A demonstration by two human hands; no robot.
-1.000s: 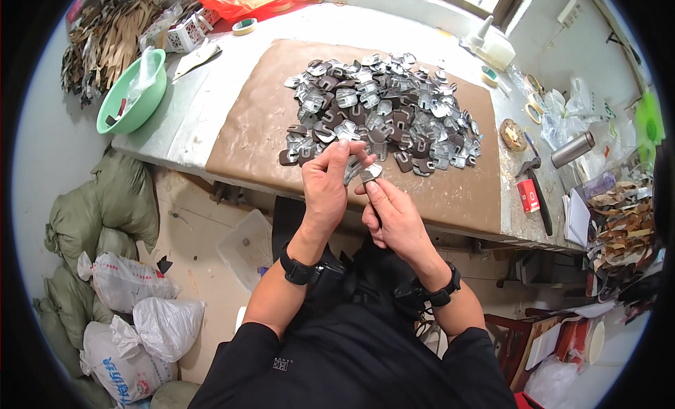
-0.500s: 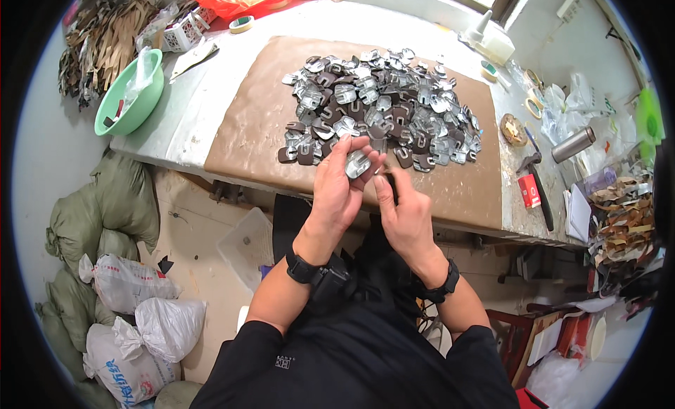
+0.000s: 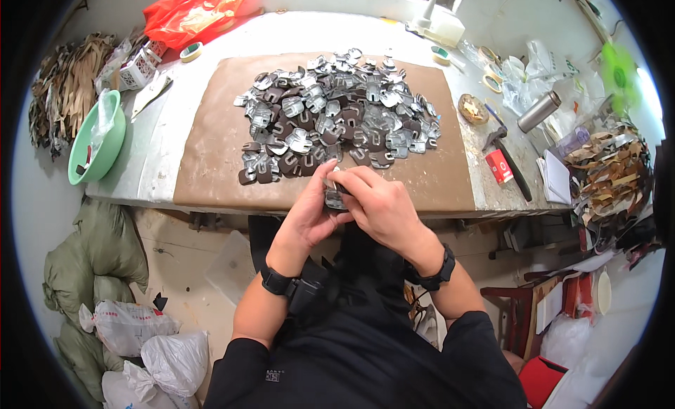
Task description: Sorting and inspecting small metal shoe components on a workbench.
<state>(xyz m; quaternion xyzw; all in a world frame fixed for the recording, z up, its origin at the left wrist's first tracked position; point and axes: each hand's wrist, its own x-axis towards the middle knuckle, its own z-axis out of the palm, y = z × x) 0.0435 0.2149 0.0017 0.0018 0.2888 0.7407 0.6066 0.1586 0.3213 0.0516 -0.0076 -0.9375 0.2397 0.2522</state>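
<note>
My left hand is closed round a small shiny silver buckle-like plate, holding it just past the table's near edge. Over it bends my right hand, thumb and fingers pinched together at the plate's upper part. Something dark and narrow shows between the right fingers; what it is cannot be made out. Just beyond both hands lies a broad heap of similar small slotted plates, some bare silver, others faced in dark brown, all on a brown sheet.
On the right of the table are a hammer, a red box, a metal flask, and tape. A green basin and red bag are at left. Sacks fill the floor there.
My right hand has come in over the plate, its fingers now meeting the left hand's. The left hand has turned inward and closed more. The whole view has shifted, with the table further left.
</note>
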